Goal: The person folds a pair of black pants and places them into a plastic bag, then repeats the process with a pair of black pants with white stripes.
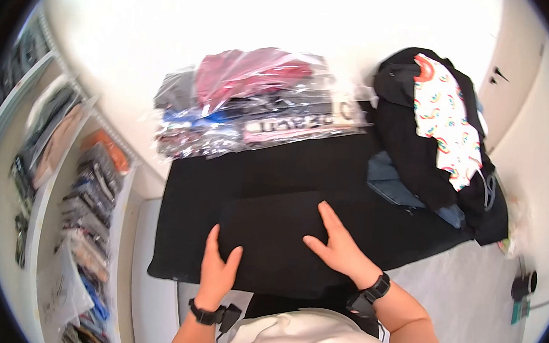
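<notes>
Head view: left hand (218, 270), right hand (341, 246) both spread beside flat black item (273, 226).

The single view comes from the person's head, facing forward and steeply down onto the black-covered tabletop (199, 188). It sits close above the work: the light shirt (313, 339) fills the bottom edge, nearest the lens, and the left hand (218, 271) and right hand (344, 249) reach in from below, just beyond it. The lens is very wide, with a round dark border cutting off the corners and upright lines leaning near the sides. The shelves (40, 217) come in at the left, the pale wall (138, 16) across the top, the door (515, 87) at upper right, and the floor (452, 289) at lower right.
</notes>
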A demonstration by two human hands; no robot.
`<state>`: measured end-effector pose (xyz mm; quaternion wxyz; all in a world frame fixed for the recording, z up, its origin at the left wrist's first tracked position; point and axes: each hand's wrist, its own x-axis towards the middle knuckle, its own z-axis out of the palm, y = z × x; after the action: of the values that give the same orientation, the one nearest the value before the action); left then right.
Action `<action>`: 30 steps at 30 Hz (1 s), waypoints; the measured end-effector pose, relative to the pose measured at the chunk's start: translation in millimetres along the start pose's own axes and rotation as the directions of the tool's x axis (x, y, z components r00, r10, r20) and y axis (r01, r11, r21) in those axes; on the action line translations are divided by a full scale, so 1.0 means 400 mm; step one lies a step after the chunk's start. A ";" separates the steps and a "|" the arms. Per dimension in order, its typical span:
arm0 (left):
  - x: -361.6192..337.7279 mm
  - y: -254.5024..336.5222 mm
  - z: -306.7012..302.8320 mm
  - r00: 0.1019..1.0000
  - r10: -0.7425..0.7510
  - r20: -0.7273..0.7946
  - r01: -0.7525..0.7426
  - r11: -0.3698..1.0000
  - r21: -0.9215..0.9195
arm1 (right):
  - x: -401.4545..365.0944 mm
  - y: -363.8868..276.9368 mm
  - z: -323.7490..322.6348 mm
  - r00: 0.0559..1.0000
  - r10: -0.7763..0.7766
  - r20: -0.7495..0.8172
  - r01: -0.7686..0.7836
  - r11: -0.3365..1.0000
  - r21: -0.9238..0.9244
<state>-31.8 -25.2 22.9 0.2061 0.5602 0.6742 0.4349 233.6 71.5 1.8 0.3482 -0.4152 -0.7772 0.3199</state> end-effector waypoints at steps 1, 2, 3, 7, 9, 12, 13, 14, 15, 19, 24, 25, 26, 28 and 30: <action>-0.005 -0.005 -0.006 0.998 -0.053 0.018 0.053 0.998 -0.040 | -0.014 -0.012 -0.006 0.999 0.047 -0.016 -0.046 0.997 0.061; -0.008 -0.003 -0.012 0.997 -0.067 0.041 0.069 0.996 -0.051 | -0.025 -0.021 -0.013 0.993 0.115 -0.008 -0.114 0.990 0.086; -0.013 -0.019 -0.020 0.997 -0.062 0.045 0.062 0.998 0.017 | -0.032 -0.023 -0.015 0.984 0.179 0.009 -0.178 0.966 0.190; -0.016 0.055 -0.039 0.981 -0.193 0.026 0.176 0.935 0.308 | -0.045 0.020 0.004 0.964 0.252 0.084 -0.257 0.798 0.546; -0.008 0.046 -0.041 0.981 -0.187 0.058 0.163 0.944 0.287 | -0.056 -0.005 -0.010 0.938 0.248 0.244 -0.347 0.617 0.706; 0.007 0.033 -0.046 0.970 -0.214 0.112 0.180 0.951 0.253 | -0.065 -0.030 -0.006 0.893 0.209 0.399 -0.451 0.387 0.804; 0.010 0.028 -0.047 0.960 -0.242 0.138 0.205 0.949 0.239 | -0.069 -0.039 -0.007 0.903 0.209 0.376 -0.430 0.414 0.803; 0.014 0.016 -0.048 0.960 -0.241 0.140 0.203 0.948 0.244 | -0.073 -0.044 -0.008 0.912 0.209 0.352 -0.409 0.439 0.800; 0.016 0.001 -0.048 0.946 -0.268 0.184 0.241 0.958 0.156 | -0.076 -0.041 -0.006 0.914 0.210 0.348 -0.406 0.435 0.804; 0.004 -0.015 -0.037 0.941 -0.249 0.231 0.276 0.956 -0.094 | -0.085 -0.032 -0.005 0.954 0.165 0.249 -0.299 0.539 0.788; -0.001 0.061 -0.017 0.941 -0.188 0.282 0.284 0.890 -0.356 | -0.090 -0.030 -0.048 0.978 0.142 0.152 -0.207 0.579 0.789; 0.005 0.087 -0.007 0.947 -0.142 0.289 0.265 0.853 -0.450 | -0.089 -0.031 -0.065 0.982 0.157 0.101 -0.175 0.582 0.794; 0.011 0.110 0.003 0.947 -0.143 0.287 0.265 0.853 -0.450 | -0.089 -0.034 -0.085 0.984 0.171 0.049 -0.142 0.587 0.797; 0.026 0.155 0.025 0.962 -0.055 0.266 0.188 0.843 -0.505 | -0.089 -0.028 -0.124 0.980 0.166 -0.107 -0.036 0.683 0.729; 0.041 0.181 0.053 0.957 -0.056 0.284 0.207 0.819 -0.536 | -0.099 -0.035 -0.192 0.961 0.209 -0.182 -0.018 0.704 0.710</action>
<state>21.5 -2.9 74.3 0.4760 0.4779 0.5221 0.5220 306.0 46.8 44.1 0.5538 -0.3358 -0.5195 0.5574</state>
